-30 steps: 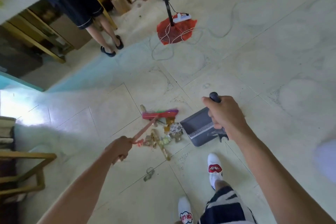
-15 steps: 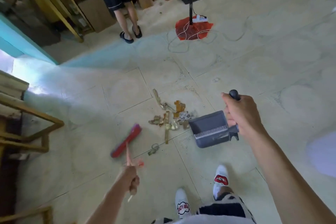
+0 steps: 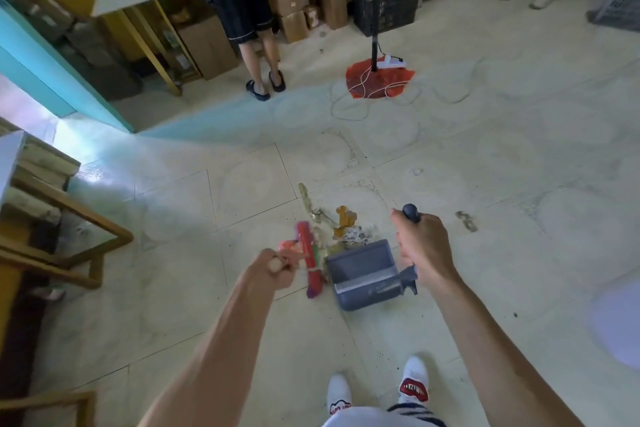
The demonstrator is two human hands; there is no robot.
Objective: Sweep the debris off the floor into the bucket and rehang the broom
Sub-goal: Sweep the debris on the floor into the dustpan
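Head cam: left hand (image 3: 273,269) grips broom (image 3: 311,262); right hand (image 3: 420,248) grips dustpan (image 3: 363,269) handle — shoe logos unreadable.

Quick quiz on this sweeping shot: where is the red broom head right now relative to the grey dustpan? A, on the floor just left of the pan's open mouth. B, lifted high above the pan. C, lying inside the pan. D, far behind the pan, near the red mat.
A: the red broom head sits low at the floor, just left of the grey dustpan, with debris piled at the pan's far edge.
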